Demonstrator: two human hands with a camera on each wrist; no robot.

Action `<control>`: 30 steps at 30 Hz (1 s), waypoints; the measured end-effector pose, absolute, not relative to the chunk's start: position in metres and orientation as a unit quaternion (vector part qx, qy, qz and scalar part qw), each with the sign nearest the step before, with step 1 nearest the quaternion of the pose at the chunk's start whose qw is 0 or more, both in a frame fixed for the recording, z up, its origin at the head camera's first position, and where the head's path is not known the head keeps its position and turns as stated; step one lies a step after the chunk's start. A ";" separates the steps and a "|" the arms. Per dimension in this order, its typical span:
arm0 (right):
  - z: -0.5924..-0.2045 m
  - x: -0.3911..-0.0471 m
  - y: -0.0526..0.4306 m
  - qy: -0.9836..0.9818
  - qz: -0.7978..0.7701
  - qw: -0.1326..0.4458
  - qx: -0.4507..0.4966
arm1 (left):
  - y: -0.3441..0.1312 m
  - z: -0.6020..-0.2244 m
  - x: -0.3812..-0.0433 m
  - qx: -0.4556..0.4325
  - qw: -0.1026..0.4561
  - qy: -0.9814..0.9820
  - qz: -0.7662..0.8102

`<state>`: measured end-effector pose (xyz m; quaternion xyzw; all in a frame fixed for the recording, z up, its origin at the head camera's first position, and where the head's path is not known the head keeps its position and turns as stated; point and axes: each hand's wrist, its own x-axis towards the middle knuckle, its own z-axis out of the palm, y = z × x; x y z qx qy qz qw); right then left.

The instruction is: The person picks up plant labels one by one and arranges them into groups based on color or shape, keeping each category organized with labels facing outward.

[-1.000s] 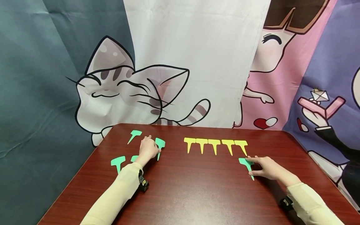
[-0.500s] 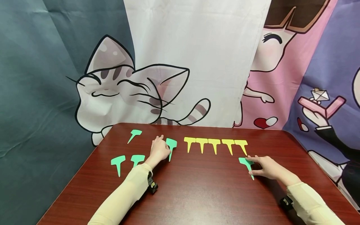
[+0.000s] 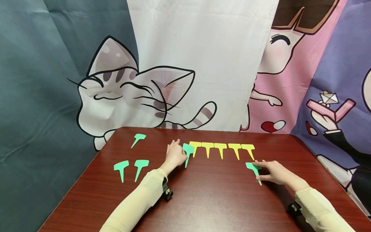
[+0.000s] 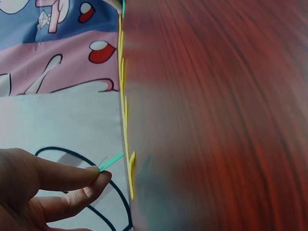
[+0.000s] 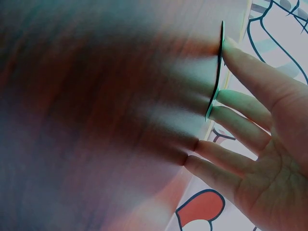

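T-shaped plant labels, green and yellow, are in view. My left hand (image 3: 176, 155) pinches a green plant label (image 3: 188, 149) between thumb and finger. In the head view this label overlaps the leftmost yellow label (image 3: 197, 144); in the left wrist view the held label (image 4: 113, 162) shows almost edge-on, off the tabletop. Over on the right, my right hand (image 3: 272, 172) touches another green label (image 3: 252, 166) lying on the table. Its thumb is at the stem and its straight fingers are at the head, as the right wrist view shows along the label's edge (image 5: 216, 79).
Several yellow labels (image 3: 220, 146) lie in a row, heads side by side, along the back of the brown table (image 3: 214, 199). Three loose green labels lie at the left: one farther back (image 3: 140, 137), two nearer (image 3: 121, 166). A printed cloth (image 3: 203, 64) hangs behind the table.
My left hand has carried its green label to the right, up to the yellow row's left end, uncovering the nearer green label behind the forearm. The right hand has stayed in place.
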<state>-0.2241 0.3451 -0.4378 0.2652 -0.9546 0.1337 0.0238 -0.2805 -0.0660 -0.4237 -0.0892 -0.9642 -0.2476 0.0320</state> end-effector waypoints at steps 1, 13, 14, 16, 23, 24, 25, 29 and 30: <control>-0.438 -0.224 0.345 -0.954 0.134 0.025 0.266 | -0.063 -0.424 -0.280 -0.089 0.031 -0.964 -0.248; -0.438 -0.225 0.345 -0.953 0.134 0.024 0.271 | -0.032 -0.426 -0.278 -0.106 0.020 -0.959 -0.262; -0.438 -0.224 0.345 -0.952 0.133 0.025 0.273 | -0.029 -0.426 -0.278 -0.107 0.019 -0.959 -0.261; -0.437 -0.224 0.345 -0.952 0.132 0.028 0.276 | -0.024 -0.426 -0.277 -0.109 0.015 -0.960 -0.259; -0.438 -0.224 0.345 -0.953 0.135 0.025 0.269 | -0.003 -0.426 -0.274 -0.116 0.000 -0.966 -0.230; -0.438 -0.224 0.345 -0.954 0.136 0.022 0.266 | 0.000 -0.426 -0.274 -0.116 -0.002 -0.966 -0.229; -0.438 -0.224 0.346 -0.955 0.137 0.019 0.264 | 0.003 -0.427 -0.274 -0.117 -0.003 -0.966 -0.229; -0.437 -0.225 0.345 -0.956 0.136 0.008 0.259 | 0.013 -0.428 -0.273 -0.120 -0.002 -0.967 -0.227; -0.436 -0.225 0.345 -0.956 0.135 0.008 0.259 | 0.016 -0.428 -0.272 -0.121 -0.001 -0.967 -0.225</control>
